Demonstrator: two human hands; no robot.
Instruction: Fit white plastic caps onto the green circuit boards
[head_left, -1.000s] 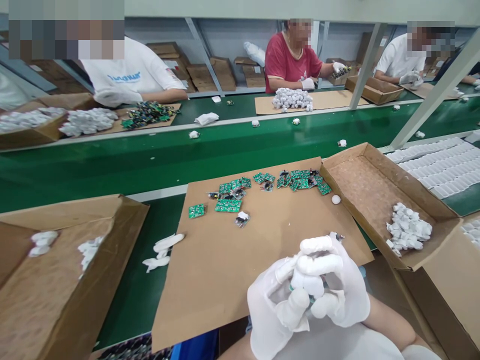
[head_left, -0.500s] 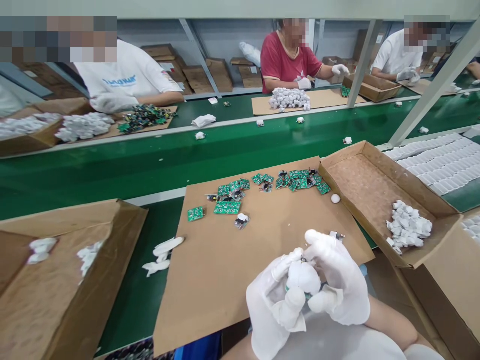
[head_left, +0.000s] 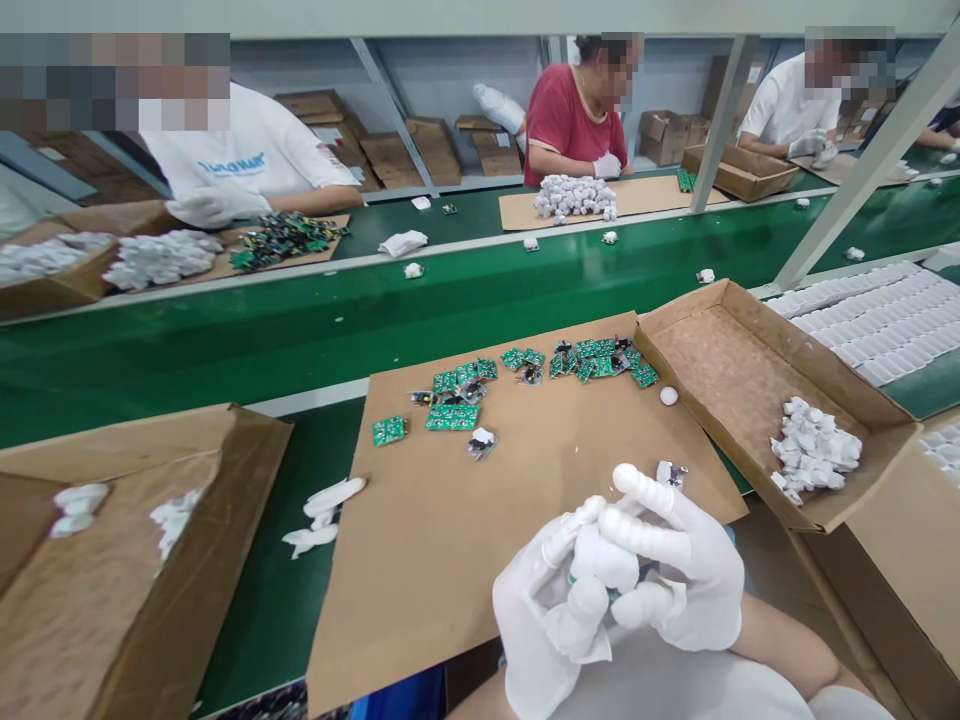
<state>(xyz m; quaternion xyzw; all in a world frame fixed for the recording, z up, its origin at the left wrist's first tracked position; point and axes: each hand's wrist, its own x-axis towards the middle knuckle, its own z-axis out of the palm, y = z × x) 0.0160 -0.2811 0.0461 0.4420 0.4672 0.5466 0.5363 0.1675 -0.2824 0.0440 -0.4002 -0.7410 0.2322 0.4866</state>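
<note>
At the near edge of the flat brown cardboard sheet on the surface, both white-gloved hands are pressed together around a small white rounded plastic housing. The left hand cups it from below, thumb against it; the right hand pinches it from the other side, forefingers stretched out. A green edge, perhaps a board, peeks beneath it. Small green circuit boards lie scattered farther up the sheet, well apart.

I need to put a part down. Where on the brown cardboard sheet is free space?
The cardboard sheet is bare between the green circuit boards and the gloved hands. The far edge with the boards is crowded.
</note>
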